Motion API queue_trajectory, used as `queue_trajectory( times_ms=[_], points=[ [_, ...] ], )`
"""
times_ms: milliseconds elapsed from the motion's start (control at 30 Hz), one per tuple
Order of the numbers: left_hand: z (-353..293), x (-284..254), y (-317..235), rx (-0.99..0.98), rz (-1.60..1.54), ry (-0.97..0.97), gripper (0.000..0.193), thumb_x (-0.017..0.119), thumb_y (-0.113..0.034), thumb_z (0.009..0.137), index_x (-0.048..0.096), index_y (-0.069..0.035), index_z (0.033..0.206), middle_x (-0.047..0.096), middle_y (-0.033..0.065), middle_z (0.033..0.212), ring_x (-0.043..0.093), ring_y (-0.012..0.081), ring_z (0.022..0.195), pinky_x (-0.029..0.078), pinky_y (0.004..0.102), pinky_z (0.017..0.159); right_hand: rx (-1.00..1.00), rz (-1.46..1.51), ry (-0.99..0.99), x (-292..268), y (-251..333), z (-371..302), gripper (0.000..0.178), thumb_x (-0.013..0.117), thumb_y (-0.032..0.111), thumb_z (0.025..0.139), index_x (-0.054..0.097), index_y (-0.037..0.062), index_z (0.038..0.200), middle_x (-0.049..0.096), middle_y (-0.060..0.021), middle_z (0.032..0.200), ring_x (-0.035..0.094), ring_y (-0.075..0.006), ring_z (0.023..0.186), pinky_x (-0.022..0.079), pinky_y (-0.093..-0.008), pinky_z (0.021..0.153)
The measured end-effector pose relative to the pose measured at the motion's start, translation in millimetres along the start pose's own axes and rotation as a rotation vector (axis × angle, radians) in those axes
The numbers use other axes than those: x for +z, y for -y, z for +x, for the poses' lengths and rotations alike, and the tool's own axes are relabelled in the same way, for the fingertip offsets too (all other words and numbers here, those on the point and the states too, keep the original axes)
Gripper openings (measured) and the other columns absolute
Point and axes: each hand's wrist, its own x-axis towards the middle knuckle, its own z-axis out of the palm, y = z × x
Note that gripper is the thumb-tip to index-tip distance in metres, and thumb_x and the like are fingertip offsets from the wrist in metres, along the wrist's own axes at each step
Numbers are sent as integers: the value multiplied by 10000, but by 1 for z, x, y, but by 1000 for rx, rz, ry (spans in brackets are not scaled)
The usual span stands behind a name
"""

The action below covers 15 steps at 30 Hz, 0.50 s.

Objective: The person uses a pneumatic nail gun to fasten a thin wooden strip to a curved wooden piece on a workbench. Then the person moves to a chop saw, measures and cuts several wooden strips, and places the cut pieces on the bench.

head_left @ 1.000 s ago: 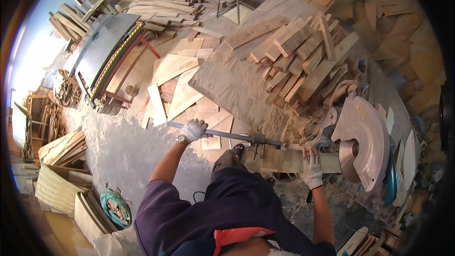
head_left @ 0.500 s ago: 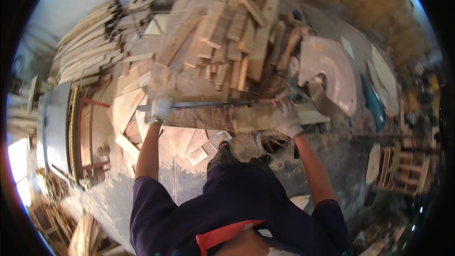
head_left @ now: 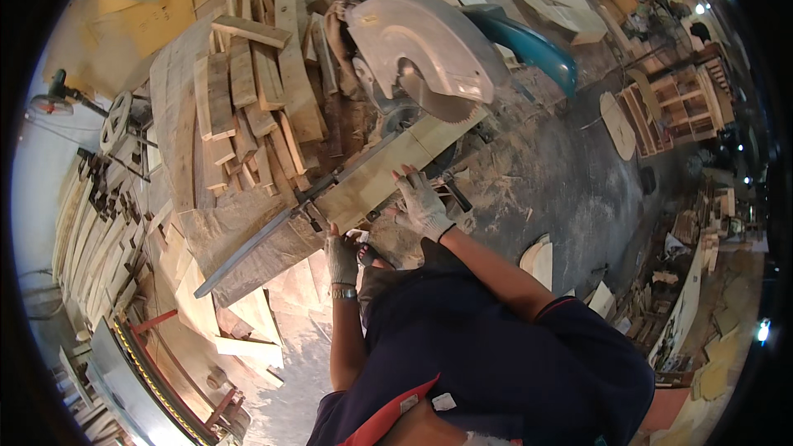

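Note:
A pale wooden board [head_left: 363,187] lies slantwise along a dark metal fence [head_left: 252,252], its far end under the toothed blade [head_left: 442,106] of a circular saw with a grey metal guard [head_left: 425,41]. My right hand [head_left: 423,208], in a light glove with bare fingertips, rests over the board's near edge, fingers spread on its top. Closed at the board's lower corner is my left hand [head_left: 342,258], gloved too, with a watch [head_left: 343,292] at the wrist. Part of its fingers is hidden. A small metal stop [head_left: 312,213] sits on the fence beside this end.
Behind the fence, many wood pieces [head_left: 239,83] are piled on the worktop [head_left: 175,107]. A teal motor housing [head_left: 529,45] juts out right of the saw guard. Flat offcuts [head_left: 256,314] cover the floor at left. A slatted wooden frame [head_left: 681,107] stands at right.
The view has swung right toward the saw. Both hands have left the fence and stand closer together at the pale board, whose far end now lies beneath the blade.

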Motion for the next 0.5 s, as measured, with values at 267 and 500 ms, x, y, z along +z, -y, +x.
queue_trajectory(
  times_ms=[267,500],
  points=[
    [-49,7,6,349,253,-85,290,589,-362,1085,608,-114,935,541,-36,759,476,72,668,386,249,621,296,127,-431,-44,-79,11,623,711,433,954,541,-30,1334,603,-266,1292,610,-427,1168,517,-451,959],
    [-69,85,53,357,361,-89,352,583,-375,1085,645,-29,1080,608,13,865,545,103,790,442,270,718,469,900,163,-97,-180,-3,440,661,422,1031,597,31,840,496,24,690,465,-125,691,414,-357,656]
  ],
)
